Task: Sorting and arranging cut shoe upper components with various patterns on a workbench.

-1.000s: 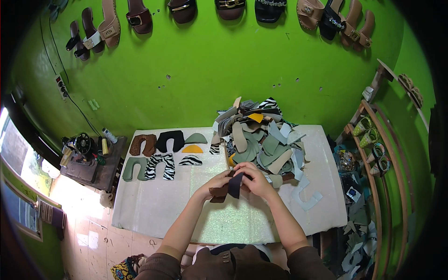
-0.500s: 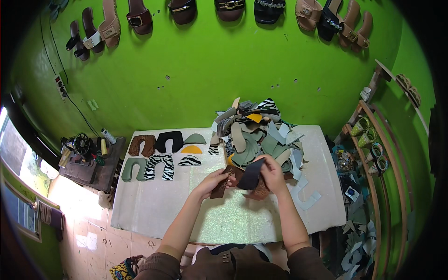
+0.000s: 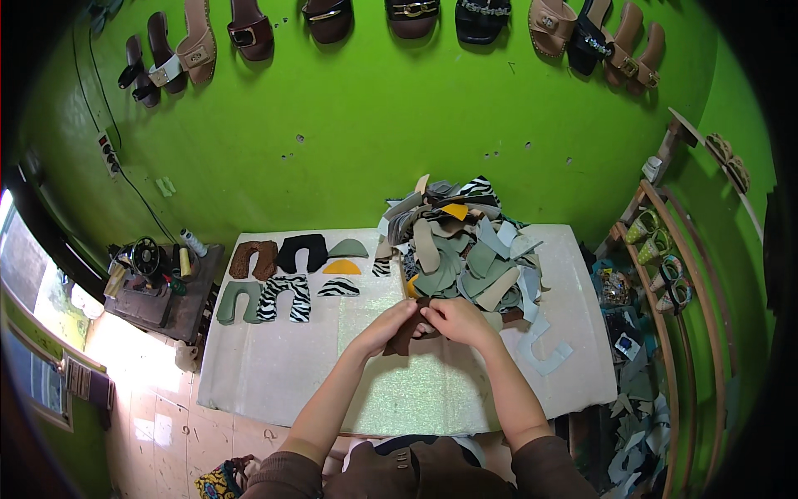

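My left hand (image 3: pixel 384 329) and my right hand (image 3: pixel 462 321) meet over the front middle of the table, both closed on a dark brown piece of material (image 3: pixel 401 343). Its lower end hangs below my left fingers; my right hand hides the rest. Just beyond my hands rises a heap of cut scraps (image 3: pixel 449 262) in green, grey, beige and zebra print. To the left lie sorted U-shaped pieces: brown spotted (image 3: pixel 246 269), black (image 3: pixel 304 242), green (image 3: pixel 238 293) and zebra (image 3: pixel 285 289). Beside them are half-moon pieces in green (image 3: pixel 348 248), yellow (image 3: pixel 342 267) and zebra (image 3: pixel 338 289).
A pale grey U-shaped offcut (image 3: pixel 546 364) lies on the white table (image 3: pixel 283 374), right of my hands. At left stands a sewing machine (image 3: pixel 147 266) on a small stand. A wooden rack (image 3: pixel 683 333) is at right, and sandals (image 3: pixel 249 33) hang on the green wall.
My right hand has moved left and down to meet my left hand at the brown piece. The black piece it held up no longer shows.
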Motion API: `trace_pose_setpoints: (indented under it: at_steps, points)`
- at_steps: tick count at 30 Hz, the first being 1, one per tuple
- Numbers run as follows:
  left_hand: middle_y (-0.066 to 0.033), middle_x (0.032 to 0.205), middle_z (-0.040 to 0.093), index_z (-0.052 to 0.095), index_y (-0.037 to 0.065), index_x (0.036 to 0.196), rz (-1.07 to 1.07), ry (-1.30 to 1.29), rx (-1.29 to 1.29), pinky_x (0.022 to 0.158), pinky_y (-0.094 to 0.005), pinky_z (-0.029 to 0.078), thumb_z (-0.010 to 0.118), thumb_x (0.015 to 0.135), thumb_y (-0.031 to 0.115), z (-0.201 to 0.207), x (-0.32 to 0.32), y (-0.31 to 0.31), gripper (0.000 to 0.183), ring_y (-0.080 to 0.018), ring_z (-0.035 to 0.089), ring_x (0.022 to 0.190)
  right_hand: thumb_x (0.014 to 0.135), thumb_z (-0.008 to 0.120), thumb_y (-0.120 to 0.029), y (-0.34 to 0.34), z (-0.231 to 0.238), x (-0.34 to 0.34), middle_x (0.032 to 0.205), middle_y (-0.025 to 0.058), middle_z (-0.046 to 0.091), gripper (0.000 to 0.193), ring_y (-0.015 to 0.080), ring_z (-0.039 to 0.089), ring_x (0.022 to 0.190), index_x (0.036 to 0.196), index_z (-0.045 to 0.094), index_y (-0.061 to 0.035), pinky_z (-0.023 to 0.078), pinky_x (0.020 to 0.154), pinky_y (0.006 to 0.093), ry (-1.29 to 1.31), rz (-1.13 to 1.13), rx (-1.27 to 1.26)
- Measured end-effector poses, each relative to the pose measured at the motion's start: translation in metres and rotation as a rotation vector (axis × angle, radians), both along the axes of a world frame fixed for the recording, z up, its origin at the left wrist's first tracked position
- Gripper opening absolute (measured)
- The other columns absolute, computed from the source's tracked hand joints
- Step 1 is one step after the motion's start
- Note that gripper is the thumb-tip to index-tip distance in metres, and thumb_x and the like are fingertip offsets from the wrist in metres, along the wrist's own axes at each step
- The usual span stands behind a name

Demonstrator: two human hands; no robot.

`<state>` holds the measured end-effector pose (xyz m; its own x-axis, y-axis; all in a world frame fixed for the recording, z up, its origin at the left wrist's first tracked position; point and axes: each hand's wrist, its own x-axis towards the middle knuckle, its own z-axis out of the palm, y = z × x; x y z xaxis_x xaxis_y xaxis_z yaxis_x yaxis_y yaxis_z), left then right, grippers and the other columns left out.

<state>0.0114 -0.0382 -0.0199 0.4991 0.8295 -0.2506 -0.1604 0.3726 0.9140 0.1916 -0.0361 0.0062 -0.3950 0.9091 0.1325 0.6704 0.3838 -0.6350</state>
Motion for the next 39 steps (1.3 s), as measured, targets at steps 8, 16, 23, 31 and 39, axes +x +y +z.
trace_pose_setpoints:
  at_steps: [8,16,23,31,39]
  points:
    - [-0.0011,0.08,0.055,0.052,0.003,0.096,-0.022,0.023,0.063,0.066,-0.0231,0.045,0.045,0.092,0.021,-0.005,-0.002,-0.001,0.02,-0.0088,0.052,0.069,0.08,0.06,-0.031,0.008,-0.02,0.003,0.083,0.0091,0.061,0.029,0.0265,0.056,0.072,0.085,0.055,-0.0028,0.044,0.069,0.0343,0.143,0.013,0.174]
    - [0.0014,0.072,0.052,0.053,0.004,0.092,0.014,0.182,0.172,0.059,-0.0208,0.043,0.043,0.093,0.024,0.002,-0.003,0.005,0.023,-0.0061,0.047,0.061,0.085,0.057,-0.012,0.009,-0.037,0.012,0.083,0.0036,0.061,0.017,0.0082,0.057,0.074,0.095,0.054,0.0005,0.045,0.066,0.0205,0.654,0.16,-0.533]
    - [0.0001,0.074,0.054,0.052,0.003,0.094,0.185,0.125,0.121,0.058,-0.0204,0.042,0.041,0.094,0.023,-0.003,-0.013,0.002,0.023,-0.0068,0.049,0.061,0.084,0.058,-0.01,0.0,-0.027,0.011,0.086,0.0037,0.062,0.02,0.0094,0.058,0.073,0.1,0.055,0.0009,0.046,0.066,0.0217,0.91,0.088,-0.76]
    - [-0.002,0.075,0.055,0.049,0.005,0.095,0.398,-0.02,0.004,0.06,-0.023,0.047,0.04,0.094,0.023,-0.01,-0.03,-0.006,0.02,-0.0092,0.052,0.062,0.087,0.055,-0.013,0.002,-0.048,-0.004,0.087,0.0021,0.062,0.02,0.0062,0.056,0.071,0.102,0.056,0.0,0.044,0.063,0.0196,1.009,-0.051,-0.648]
    - [-0.0022,0.078,0.054,0.049,0.004,0.095,0.432,-0.073,-0.137,0.061,-0.0232,0.046,0.042,0.093,0.017,-0.024,-0.061,-0.025,0.015,-0.0094,0.05,0.063,0.089,0.052,-0.02,0.001,-0.07,-0.052,0.072,0.0014,0.059,0.021,0.0062,0.052,0.061,0.094,0.058,-0.0003,0.041,0.054,0.0218,0.78,-0.223,-0.315]
